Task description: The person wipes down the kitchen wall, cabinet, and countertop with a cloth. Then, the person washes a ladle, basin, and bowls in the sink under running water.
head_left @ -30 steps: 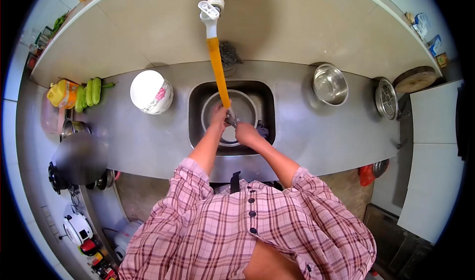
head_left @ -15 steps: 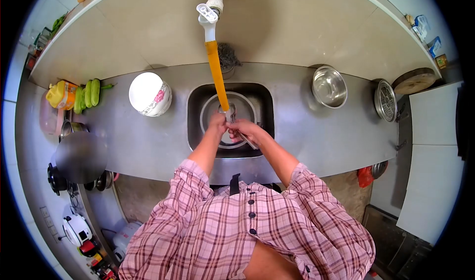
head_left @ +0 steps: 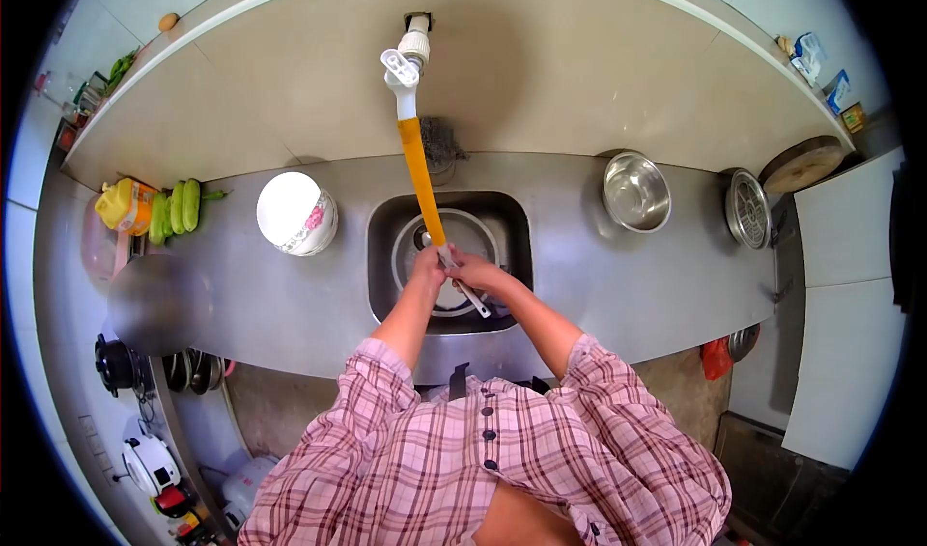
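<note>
Over the sink (head_left: 379, 305), my left hand (head_left: 428, 266) and my right hand (head_left: 476, 272) are close together beneath the end of the yellow hose (head_left: 421, 179). Both are closed around a metal spoon (head_left: 477, 302), whose flat handle sticks out below my right hand toward the lower right. Its other end is mostly covered by my fingers. Under the hands, a round metal basin (head_left: 398, 253) sits in the sink. The hose hangs from a white tap (head_left: 400, 71) on the wall.
A stack of white floral bowls (head_left: 297, 214) stands left of the sink, a steel bowl (head_left: 637, 192) to the right. Green gourds (head_left: 177, 210) and a yellow bottle (head_left: 124, 206) are far left. A steel strainer (head_left: 748, 210) and round wooden board (head_left: 801, 164) lean at the right.
The whole view has shifted, so the counter sits lower in it. My hands stay together under the hose, and the spoon's handle now points more steeply down.
</note>
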{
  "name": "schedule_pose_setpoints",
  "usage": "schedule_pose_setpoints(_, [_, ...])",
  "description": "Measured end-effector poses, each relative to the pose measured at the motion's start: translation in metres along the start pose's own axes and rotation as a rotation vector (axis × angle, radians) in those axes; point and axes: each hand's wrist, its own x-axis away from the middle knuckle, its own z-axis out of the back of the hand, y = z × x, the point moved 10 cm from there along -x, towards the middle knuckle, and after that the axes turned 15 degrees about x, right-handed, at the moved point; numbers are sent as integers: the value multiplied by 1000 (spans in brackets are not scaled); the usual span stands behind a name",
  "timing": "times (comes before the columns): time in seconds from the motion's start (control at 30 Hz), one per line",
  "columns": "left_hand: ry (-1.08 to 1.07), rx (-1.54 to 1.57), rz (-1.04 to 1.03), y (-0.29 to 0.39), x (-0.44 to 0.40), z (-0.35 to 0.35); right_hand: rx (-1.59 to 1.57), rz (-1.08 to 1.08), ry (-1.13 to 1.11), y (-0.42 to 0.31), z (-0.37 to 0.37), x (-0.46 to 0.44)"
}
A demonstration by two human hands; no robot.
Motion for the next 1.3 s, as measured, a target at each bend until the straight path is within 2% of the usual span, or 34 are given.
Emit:
schedule_pose_setpoints(0.03, [-24, 115, -14, 3, 8, -9, -154, -28, -62, -2, 1, 10])
schedule_pose_setpoints(0.07, [16, 253, -4, 2, 16, -12, -177, -78, -83, 2, 5, 15])
schedule_pose_setpoints(0.17, [-3, 251, -97, 13, 19, -24, -265, -209, -105, 28, 3, 25])
schedule_pose_setpoints(0.23, [-108, 229, -61, 11, 11, -31, -336, -272, -69, 50, 4, 19])
schedule_pose_setpoints(0.3, [-156, 247, -51, 6, -3, -26, -329, -239, -62, 55, 9, 14])
schedule_pose_setpoints(0.37, [-25, 135, 48, -3, 23, -29, -290, -188, -21, 63, 10, 4])
schedule_pose_setpoints(0.4, [39, 76, 98, -7, 33, -30, -212, -242, -10, 64, 10, 7])
schedule_pose_setpoints(0.5, [121, 38, 132, -20, 24, -9, -317, -131, -54, 63, -3, 6])
schedule_pose_setpoints(0.53, [172, 58, 153, -25, 28, -6, -297, -163, -85, 68, -4, 6])
schedule_pose_setpoints(0.63, [132, 198, 214, -32, 23, 3, 381, 59, 261, 59, 43, -5])
schedule_pose_setpoints(0.67, [153, 245, 178, -31, 14, 12, 383, 62, 395, 51, 61, 3])
schedule_pose_setpoints(0.73, [241, 274, 174, -31, 7, 21, 396, 76, 680, -46, 120, 65])
schedule_pose_setpoints(0.77, [288, 285, 173, -29, 8, 25, 419, 202, 802, -86, 140, 80])
schedule_pose_setpoints(0.8, [158, 57, 148, -19, 7, 15, 307, 252, 827, -123, 157, 98])
schedule_pose_setpoints(0.87, [-116, -396, 91, 0, 18, 1, 340, 596, 1085, -212, 182, 145])
schedule_pose_setpoints(0.97, [-564, -1066, -17, 4, 55, -27, 392, 859, 1217, -323, 198, 202])
schedule_pose_setpoints(1.03, [-803, -1230, -174, 3, 94, -61, 407, 1040, 1229, -370, 197, 206])
schedule_pose_setpoints(1.07, [-746, -1011, -8, -2, 89, -58, 382, 1103, 1211, -387, 197, 202])
schedule_pose_setpoints(1.13, [-580, -597, 332, -12, 80, -32, 267, 1023, 743, -408, 191, 162])
schedule_pose_setpoints(1.2, [-373, -245, 616, -22, 82, -14, 216, 1013, 483, -415, 183, 117])
schedule_pose_setpoints(1.3, [-87, 121, 880, -29, 120, -12, 315, 876, 675, -413, 187, 115])
